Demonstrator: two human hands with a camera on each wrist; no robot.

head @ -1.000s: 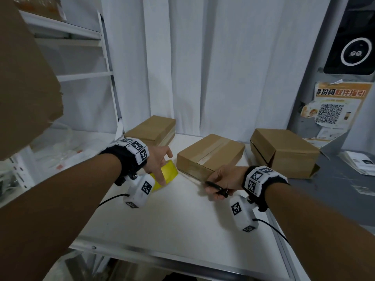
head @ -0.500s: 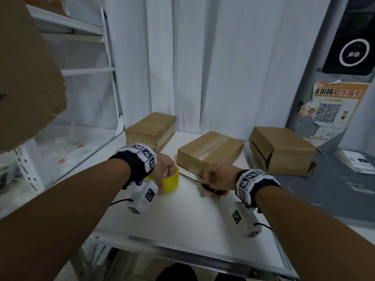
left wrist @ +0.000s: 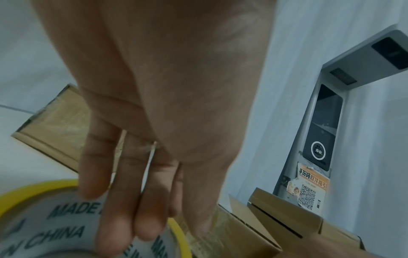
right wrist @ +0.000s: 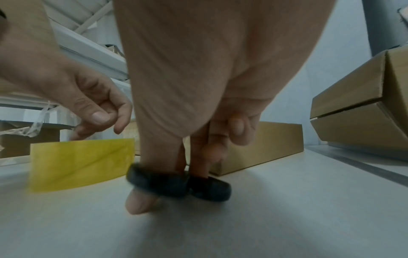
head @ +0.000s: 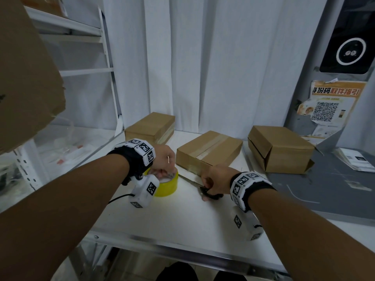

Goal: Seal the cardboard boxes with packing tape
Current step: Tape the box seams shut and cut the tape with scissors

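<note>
A yellow tape roll (head: 169, 186) lies flat on the white table (head: 182, 222). My left hand (head: 162, 161) is on top of it, its fingers (left wrist: 123, 209) hooked down into the printed core (left wrist: 55, 218). In the right wrist view the thumb (right wrist: 99, 117) stays above the roll (right wrist: 81, 160). My right hand (head: 216, 179) holds black-handled scissors (head: 211, 194) low on the table, thumb through one loop (right wrist: 159, 181), blades pointing at the roll. Behind stand three cardboard boxes: a left one (head: 150, 126), a middle one (head: 209, 149) with tape along its top, and a right one (head: 282, 147) with a gaping side flap.
A white shelf rack (head: 81, 72) rises at the left, with a big cardboard box (head: 24, 78) overhanging near my head. A grey surface (head: 334, 189) with papers (head: 357, 159) adjoins the table on the right. A white curtain hangs behind. The table's metal front edge (head: 182, 246) is close.
The left hand brought the roll from a tilted hold down flat onto the table. The right hand with the scissors lowered toward the tabletop, nearer the roll.
</note>
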